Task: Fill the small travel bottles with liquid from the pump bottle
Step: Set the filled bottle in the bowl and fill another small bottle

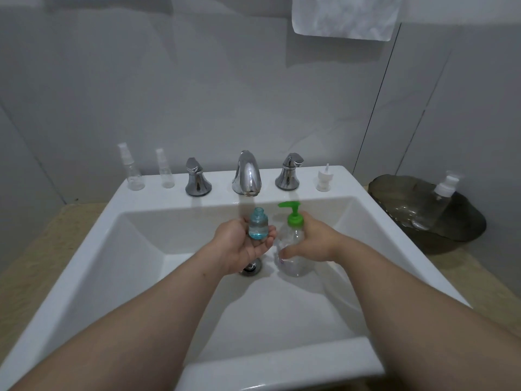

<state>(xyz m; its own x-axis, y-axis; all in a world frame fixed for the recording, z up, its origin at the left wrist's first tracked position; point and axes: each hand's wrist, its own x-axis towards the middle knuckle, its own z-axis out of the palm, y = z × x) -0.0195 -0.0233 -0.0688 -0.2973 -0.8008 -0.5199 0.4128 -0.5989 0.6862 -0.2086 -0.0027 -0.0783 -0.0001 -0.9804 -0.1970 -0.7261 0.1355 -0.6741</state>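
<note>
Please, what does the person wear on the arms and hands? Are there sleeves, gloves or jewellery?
Both forearms are bare to the picture's edge, no sleeve in view. The left grip and the right grip are bare hands: no gloves, no watch or bracelet, no visible ring.

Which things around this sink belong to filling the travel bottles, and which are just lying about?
Job: green-topped pump bottle, gripped by the right hand; small blue bottle, held in the left hand; tall clear spray bottle; short clear spray bottle; white spray cap; perhaps the white-pump bottle.
Lying about: faucet; towel; dark bowl.
</note>
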